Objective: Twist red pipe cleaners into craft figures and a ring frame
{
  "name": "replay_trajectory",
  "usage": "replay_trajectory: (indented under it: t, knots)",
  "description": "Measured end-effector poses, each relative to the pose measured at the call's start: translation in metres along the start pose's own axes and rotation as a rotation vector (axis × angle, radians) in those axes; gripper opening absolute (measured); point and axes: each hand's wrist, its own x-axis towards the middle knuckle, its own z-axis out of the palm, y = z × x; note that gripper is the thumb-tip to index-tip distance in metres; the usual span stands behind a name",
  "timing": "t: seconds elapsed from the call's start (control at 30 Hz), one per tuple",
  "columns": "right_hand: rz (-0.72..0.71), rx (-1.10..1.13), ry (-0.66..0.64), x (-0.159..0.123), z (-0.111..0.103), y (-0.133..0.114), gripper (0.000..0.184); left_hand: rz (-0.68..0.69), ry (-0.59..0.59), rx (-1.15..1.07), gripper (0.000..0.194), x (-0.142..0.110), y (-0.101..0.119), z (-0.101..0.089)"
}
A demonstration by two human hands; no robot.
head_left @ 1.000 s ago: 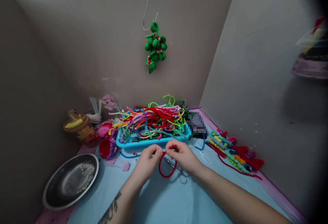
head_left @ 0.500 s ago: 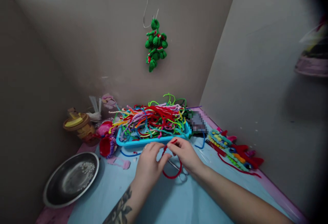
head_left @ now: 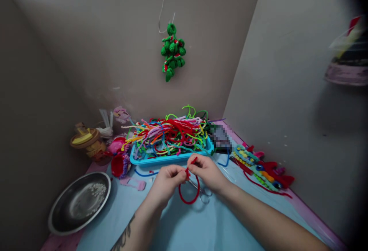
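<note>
A red pipe cleaner (head_left: 189,202) is bent into a hanging loop between my hands, its upper part twisted or folded small. My left hand (head_left: 169,182) pinches it between thumb and forefinger at the left. On the other side, my right hand (head_left: 207,172) grips the same pipe cleaner near its end, which sticks up past the fingers. Both hands are held over the table, close together. Below and behind the loop lie metal scissors (head_left: 204,197), their blades partly hidden by my right hand.
A blue tray (head_left: 149,162) heaped with colourful pipe cleaners stands at the back. A metal bowl (head_left: 73,205) with small white bits is on the left. Finished fuzzy pieces (head_left: 258,166) lie right. A green ornament (head_left: 173,51) hangs on the back panel.
My left hand has turned and lowered slightly, its fingers now curled in more. The red loop has shifted a little left and looks rounder.
</note>
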Motion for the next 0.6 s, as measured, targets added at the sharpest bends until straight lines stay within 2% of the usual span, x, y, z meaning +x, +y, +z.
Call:
replay_trajectory:
  t: [0.1, 0.17, 0.27, 0.4, 0.47, 0.53, 0.6]
  knots:
    - [0.000, 0.064, -0.021, 0.000, 0.000, 0.000, 0.019, -0.064, -0.091, -0.215, 0.027, 0.002, -0.003, 0.002]
    - [0.035, 0.100, -0.002, 0.001, 0.000, 0.001, 0.021, -0.038, -0.085, -0.199, 0.027, 0.003, -0.003, 0.003]
    - [0.090, 0.129, 0.070, 0.002, -0.001, 0.001, 0.022, 0.113, 0.017, 0.049, 0.020, 0.001, 0.001, 0.004]
    - [0.124, 0.133, 0.137, 0.003, -0.002, 0.001, 0.022, 0.472, 0.245, 0.516, 0.019, -0.006, 0.006, 0.008]
    - [0.119, 0.121, 0.128, 0.002, -0.001, 0.002, 0.022, 0.599, 0.306, 0.656, 0.013, -0.010, 0.006, 0.009]
    - [0.106, 0.095, 0.114, 0.001, 0.000, 0.003, 0.021, 0.647, 0.329, 0.714, 0.012, -0.011, 0.005, 0.010]
    - [0.080, 0.051, 0.100, 0.000, 0.000, 0.003, 0.020, 0.623, 0.335, 0.699, 0.014, -0.010, 0.004, 0.010]
